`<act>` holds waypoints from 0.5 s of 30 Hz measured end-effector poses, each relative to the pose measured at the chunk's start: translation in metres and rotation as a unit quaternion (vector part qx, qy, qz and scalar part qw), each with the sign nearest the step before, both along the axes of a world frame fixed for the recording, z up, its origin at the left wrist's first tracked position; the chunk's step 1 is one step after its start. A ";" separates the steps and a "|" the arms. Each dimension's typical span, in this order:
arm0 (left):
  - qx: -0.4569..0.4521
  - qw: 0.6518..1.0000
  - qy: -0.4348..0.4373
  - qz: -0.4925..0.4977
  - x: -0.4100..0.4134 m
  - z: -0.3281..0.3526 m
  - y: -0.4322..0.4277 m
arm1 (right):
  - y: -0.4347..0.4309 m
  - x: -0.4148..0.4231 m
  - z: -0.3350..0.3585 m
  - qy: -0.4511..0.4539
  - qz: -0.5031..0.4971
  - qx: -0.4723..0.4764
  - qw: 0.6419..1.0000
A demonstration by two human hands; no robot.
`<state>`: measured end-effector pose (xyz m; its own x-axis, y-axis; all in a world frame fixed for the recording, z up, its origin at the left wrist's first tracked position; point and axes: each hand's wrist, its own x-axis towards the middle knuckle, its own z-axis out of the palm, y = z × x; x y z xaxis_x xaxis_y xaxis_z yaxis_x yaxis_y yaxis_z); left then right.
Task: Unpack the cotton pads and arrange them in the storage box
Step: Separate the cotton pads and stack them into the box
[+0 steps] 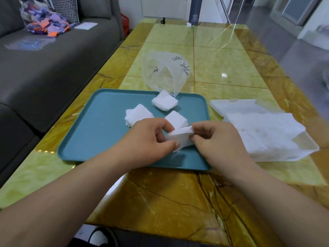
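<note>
Sitting on the right side of the yellow marbled table (169, 196), the translucent storage box (308, 148) has its lid (236, 106) folded open toward the far side. White cotton pads (263, 132) lie packed inside it, filling most of the box. Just left of the box is a teal tray (99, 122), which holds three loose stacks of pads: a far stack (164, 102), a left stack (138, 114), and a middle stack (177, 119) partly hidden behind the hands. A clear plastic bag (165, 72) with black writing stands crumpled beyond the tray's far edge, its lower end reaching onto the tray beside the far stack.

Above the near part of the tray, both hands hold a fourth stack of pads (179, 138) between them. The left hand (149, 138) pinches the stack's left end with thumb below and curled fingers above. The right hand (219, 138) grips the right end, its fingers curled round the edge.
</note>
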<state>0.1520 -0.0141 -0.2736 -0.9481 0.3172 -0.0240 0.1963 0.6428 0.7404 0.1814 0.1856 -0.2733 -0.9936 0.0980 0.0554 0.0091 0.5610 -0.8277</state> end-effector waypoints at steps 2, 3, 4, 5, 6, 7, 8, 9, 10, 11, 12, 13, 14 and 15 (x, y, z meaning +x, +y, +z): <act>-0.010 1.000 -0.007 -0.012 0.001 -0.001 0.003 | -0.001 0.001 0.001 -0.006 0.013 0.004 1.000; -0.012 1.000 -0.004 -0.012 0.001 -0.002 0.005 | -0.001 0.002 0.002 -0.008 0.021 0.010 1.000; -0.013 1.000 0.002 -0.009 0.000 -0.002 0.006 | -0.003 0.002 0.001 -0.008 0.027 0.013 1.000; -0.013 1.000 0.012 -0.005 0.000 -0.003 0.006 | -0.004 0.003 0.001 -0.006 0.032 0.015 0.999; -0.017 1.000 0.023 -0.004 -0.001 -0.003 0.007 | -0.005 0.002 0.000 -0.001 0.036 0.020 0.999; -0.020 0.999 0.034 -0.004 -0.002 -0.002 0.008 | -0.004 0.002 -0.002 0.004 0.038 0.031 0.999; -0.021 0.999 0.040 -0.005 -0.003 -0.001 0.009 | -0.004 0.002 -0.003 0.008 0.042 0.047 0.998; -0.021 0.999 0.044 -0.008 -0.004 0.000 0.010 | -0.003 0.002 -0.004 0.009 0.045 0.066 0.997; -0.023 0.999 0.047 -0.016 -0.004 0.000 0.011 | -0.003 0.002 -0.004 0.010 0.045 0.080 0.996; -0.025 0.998 0.053 -0.024 -0.005 0.001 0.012 | -0.001 0.002 -0.004 0.012 0.041 0.082 0.996; -0.034 0.997 0.064 -0.025 -0.006 0.002 0.013 | 0.000 0.002 -0.003 0.012 0.033 0.072 0.997; -0.047 0.995 0.080 -0.022 -0.009 0.002 0.015 | 0.002 0.001 -0.002 0.011 0.022 0.057 0.998; -0.063 0.993 0.096 -0.012 -0.010 0.003 0.017 | 0.003 0.001 -0.001 0.009 0.014 0.048 0.999; -0.077 0.991 0.106 -0.001 -0.012 0.004 0.019 | 0.003 0.002 -0.001 0.007 0.011 0.048 0.999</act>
<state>0.1400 0.0046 -0.2699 -0.9362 0.3275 0.1275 0.3389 0.7450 0.5746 0.1829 0.1891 -0.2740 -0.9946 0.0700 0.0771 -0.0148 0.6382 -0.7697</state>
